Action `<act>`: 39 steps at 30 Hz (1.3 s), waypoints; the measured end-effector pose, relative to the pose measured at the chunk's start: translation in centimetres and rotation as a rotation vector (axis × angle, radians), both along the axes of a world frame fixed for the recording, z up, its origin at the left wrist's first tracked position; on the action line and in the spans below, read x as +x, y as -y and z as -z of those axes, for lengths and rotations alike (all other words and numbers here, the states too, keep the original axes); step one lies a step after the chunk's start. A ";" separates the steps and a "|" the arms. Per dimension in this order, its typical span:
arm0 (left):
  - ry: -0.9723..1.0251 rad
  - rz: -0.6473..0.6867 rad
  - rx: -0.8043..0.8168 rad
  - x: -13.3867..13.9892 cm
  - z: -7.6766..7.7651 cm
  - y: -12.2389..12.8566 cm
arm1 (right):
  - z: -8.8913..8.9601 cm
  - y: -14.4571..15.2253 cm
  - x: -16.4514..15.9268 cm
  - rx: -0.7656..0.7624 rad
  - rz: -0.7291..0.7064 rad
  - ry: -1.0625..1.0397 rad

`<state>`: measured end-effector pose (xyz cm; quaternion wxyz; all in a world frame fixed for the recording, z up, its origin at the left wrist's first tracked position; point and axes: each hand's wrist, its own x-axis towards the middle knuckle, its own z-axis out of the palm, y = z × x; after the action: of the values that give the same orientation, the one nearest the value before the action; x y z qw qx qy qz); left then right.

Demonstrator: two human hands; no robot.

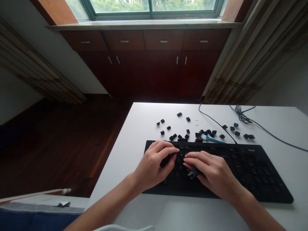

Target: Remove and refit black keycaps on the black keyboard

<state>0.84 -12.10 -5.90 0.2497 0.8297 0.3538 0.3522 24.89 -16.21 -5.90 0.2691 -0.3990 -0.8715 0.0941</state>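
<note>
At twelve o'clock, past the white table point(134, 134), is a big red-brown cupboard point(163, 73). Its drawers point(125, 40) and doors are shut, so what is in them is hidden.

The black keyboard point(250, 175) lies on the table, right under both hands, and most of it reaches out toward three o'clock. The left hand point(154, 162) bends over its left end; I cannot tell if it holds anything. The right hand point(213, 170), at three o'clock from the left, grips a small dark tool point(193, 173) with a shiny tip.

Little black keys point(179, 114) lie scattered past the keyboard, from eleven to one o'clock. A blue brush point(214, 139) sits among them, at twelve o'clock from the right hand. A looped cord point(241, 115) lies at one o'clock.
</note>
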 end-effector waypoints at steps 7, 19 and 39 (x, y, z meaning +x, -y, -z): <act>0.120 -0.051 -0.136 -0.2 -0.4 -0.1 | 0.0 0.1 -0.2 -0.022 0.001 0.010; 0.415 -0.134 -0.358 -1.0 -0.4 -0.9 | -1.7 0.0 -0.1 0.027 0.182 -0.338; 0.579 -0.267 -0.508 -1.5 -0.5 -1.6 | -0.9 0.1 0.2 0.022 0.250 -0.308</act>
<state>-0.69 -10.47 -5.41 0.4883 0.5548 0.4491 0.5021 25.06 -16.34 -4.98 0.4134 -0.4818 -0.7647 0.1104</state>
